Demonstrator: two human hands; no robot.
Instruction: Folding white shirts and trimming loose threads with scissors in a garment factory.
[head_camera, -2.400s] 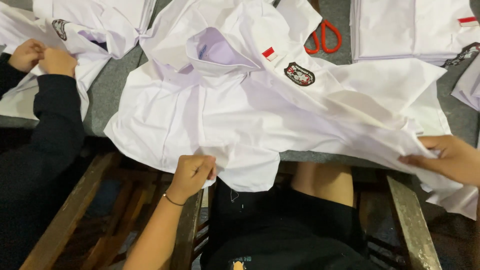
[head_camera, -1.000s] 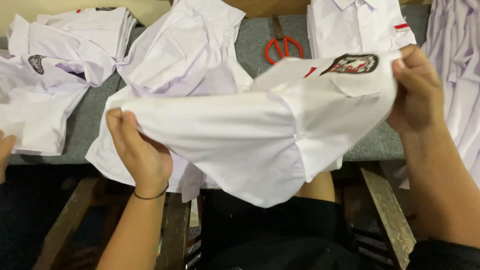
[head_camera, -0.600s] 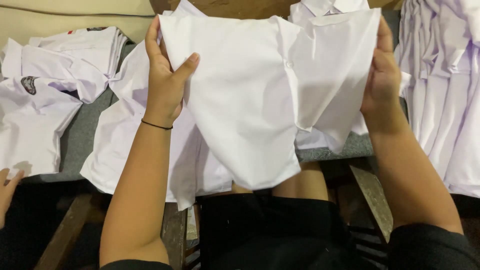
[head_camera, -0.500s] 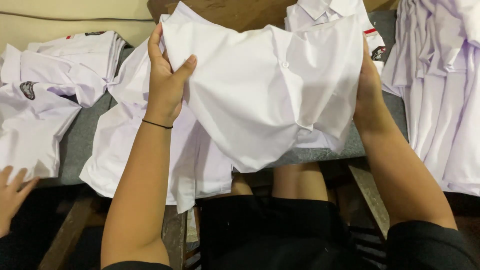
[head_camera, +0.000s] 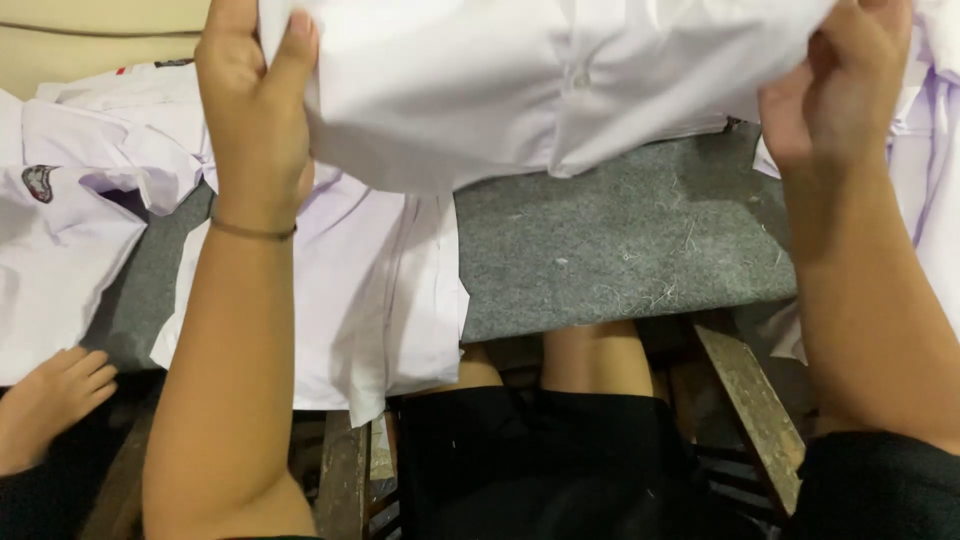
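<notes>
My fingers (head_camera: 290, 60) pinch the white shirt (head_camera: 540, 80), left hand (head_camera: 255, 110) and right hand (head_camera: 835, 95) each closed on an edge, lifting it above the grey felt table (head_camera: 630, 250). I judge this mid-fold; next needs level, even tension.

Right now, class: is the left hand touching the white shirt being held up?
Touching. The head view shows the left hand pinching the held white shirt's edge, thumb over the cloth.

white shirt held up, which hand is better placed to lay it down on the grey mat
Right hand, probably: it grips the white shirt just above bare grey mat, while the left hand hangs over another shirt.
</notes>
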